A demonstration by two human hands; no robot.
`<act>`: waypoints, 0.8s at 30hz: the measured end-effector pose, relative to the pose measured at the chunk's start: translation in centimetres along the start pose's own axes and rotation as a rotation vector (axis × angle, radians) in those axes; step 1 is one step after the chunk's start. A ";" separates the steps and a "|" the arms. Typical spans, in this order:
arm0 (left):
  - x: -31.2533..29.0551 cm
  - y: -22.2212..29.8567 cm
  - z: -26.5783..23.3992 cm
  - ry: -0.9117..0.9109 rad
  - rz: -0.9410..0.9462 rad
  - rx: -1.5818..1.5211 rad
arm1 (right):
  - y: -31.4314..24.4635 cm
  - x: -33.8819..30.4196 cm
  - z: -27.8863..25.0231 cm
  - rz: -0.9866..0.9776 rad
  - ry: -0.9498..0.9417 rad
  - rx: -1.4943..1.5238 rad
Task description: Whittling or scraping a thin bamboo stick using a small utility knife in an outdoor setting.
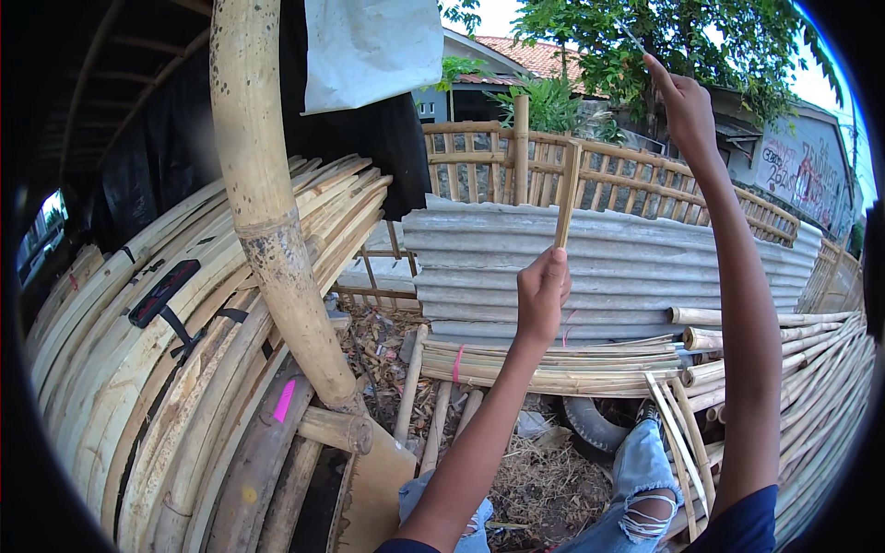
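Note:
My left hand [542, 293] is closed round the lower end of a bamboo slat [569, 189], which stands nearly upright in front of me. Raised high at the upper right, my right hand [687, 106] grips a thin, grey, blade-like tool [633, 41] pointing up and to the left. Its handle is hidden in my fist, and against the leaves its exact kind is hard to make out. The tool and the slat are well apart.
A thick bamboo post [263, 194] rises at left, beside stacked split bamboo [138, 369] bearing a dark device [164, 292]. Ahead stand corrugated sheets [590, 267] and a bamboo fence [636, 170]. Bamboo poles [820, 369] lie at right; a tyre [590, 429] sits near my legs.

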State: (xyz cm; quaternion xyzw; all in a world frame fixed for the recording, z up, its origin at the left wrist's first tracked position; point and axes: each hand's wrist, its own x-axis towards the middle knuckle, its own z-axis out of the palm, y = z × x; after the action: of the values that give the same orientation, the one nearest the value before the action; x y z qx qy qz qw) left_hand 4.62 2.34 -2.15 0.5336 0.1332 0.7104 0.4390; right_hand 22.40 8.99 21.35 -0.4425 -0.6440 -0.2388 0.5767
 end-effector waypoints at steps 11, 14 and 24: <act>1.5 0.3 -2.8 0.380 0.159 0.250 | 1.2 -24.1 2.4 0.816 -0.595 0.762; 1.3 0.3 -2.2 0.386 0.102 0.317 | 2.9 -28.7 3.9 1.085 -0.667 0.917; 1.2 3.7 -1.0 0.379 0.287 0.284 | 0.4 -26.5 2.5 0.905 -0.690 0.961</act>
State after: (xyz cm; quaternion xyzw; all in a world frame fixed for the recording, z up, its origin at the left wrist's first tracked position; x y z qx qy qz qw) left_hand 1.86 1.40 0.71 0.4606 0.2344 0.8268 0.2219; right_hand 19.90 3.37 -4.58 -0.4132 -0.5765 0.4826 0.5138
